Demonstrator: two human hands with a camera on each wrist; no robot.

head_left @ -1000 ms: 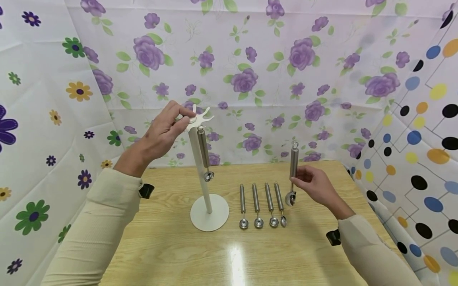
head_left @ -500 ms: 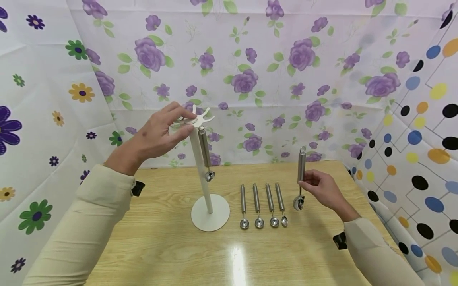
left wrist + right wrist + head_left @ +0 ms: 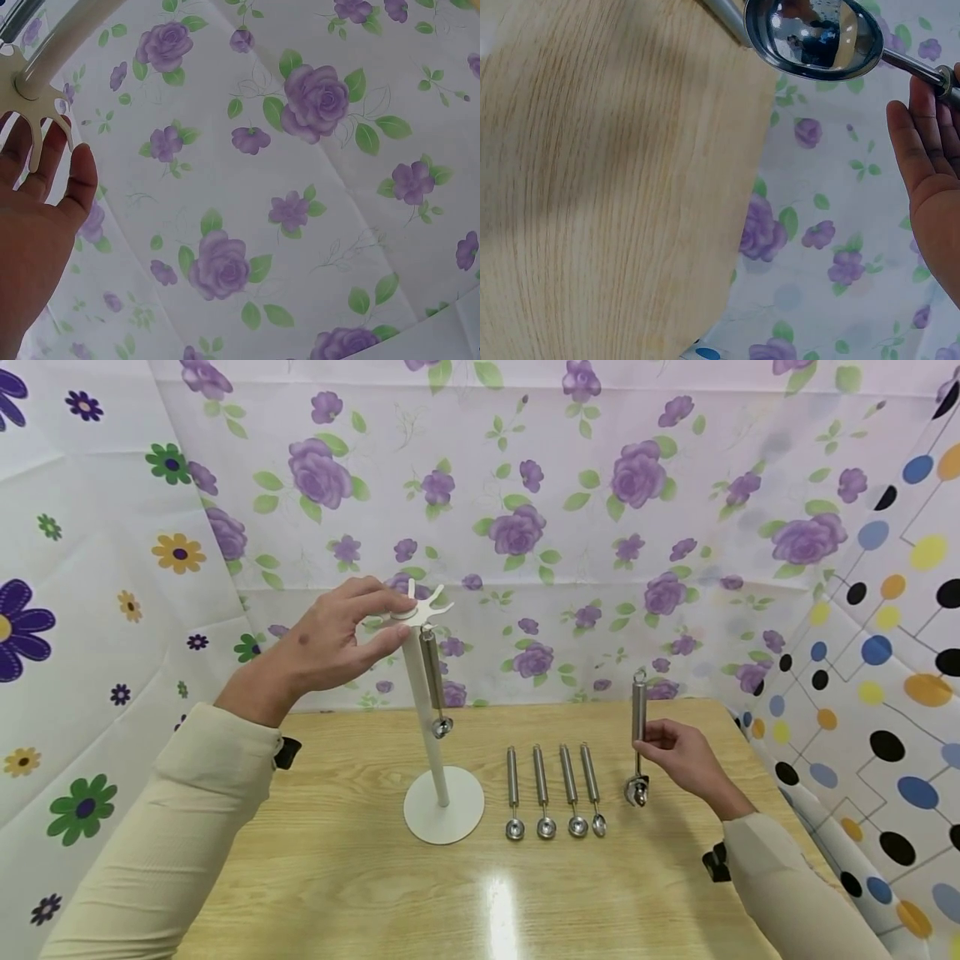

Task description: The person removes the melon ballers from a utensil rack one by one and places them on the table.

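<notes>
In the head view a white stand rises at mid-left, with prongs round its top. My left hand grips that top, index finger above and thumb lower. The left wrist view shows the pronged disc against the fingers. A steel scoop with a round head hangs from a prong. To the right, my right hand pinches an upright steel scoop by its handle, head down. The right wrist view shows its shiny bowl large. The right fingers lie along its handle end.
Several steel scoops lie in a row between the stand and my right hand, handles pointing away. One has a narrower spoon head. The wooden table ends at a flowered cloth backdrop; patterned cloths hang on both sides.
My right hand has moved a little right with the upright scoop, away from the row. My left hand stays at the stand's top, its wrist lowered slightly.
</notes>
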